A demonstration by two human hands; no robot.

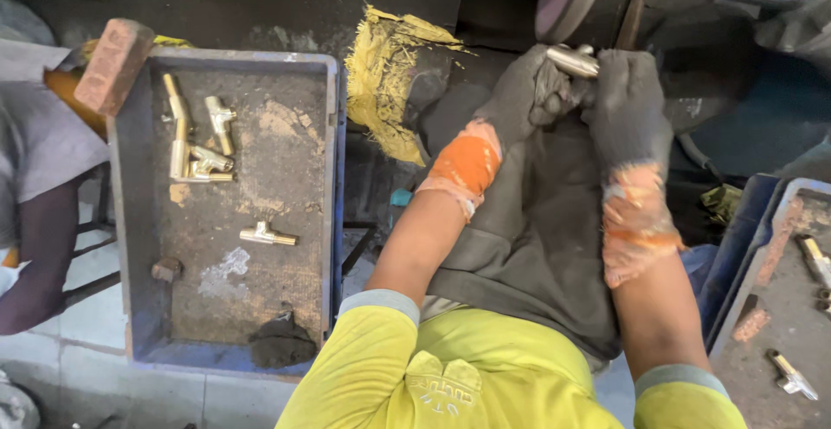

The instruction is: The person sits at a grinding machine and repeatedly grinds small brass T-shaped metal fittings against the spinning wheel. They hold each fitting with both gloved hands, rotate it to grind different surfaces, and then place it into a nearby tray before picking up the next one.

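There's the metal fitting (573,60), a short silvery piece with a bright, polished sheen, lying roughly level and slanting a little down to the right; it sits high in the view, just below a big round wheel, above a dark cloth spread over the lap. Only its middle and rounded left end show; the rest is buried in grimy grey gloves with orange cuffs, the left hand (528,91) wrapping it from one side, the right hand (628,104) from the other.
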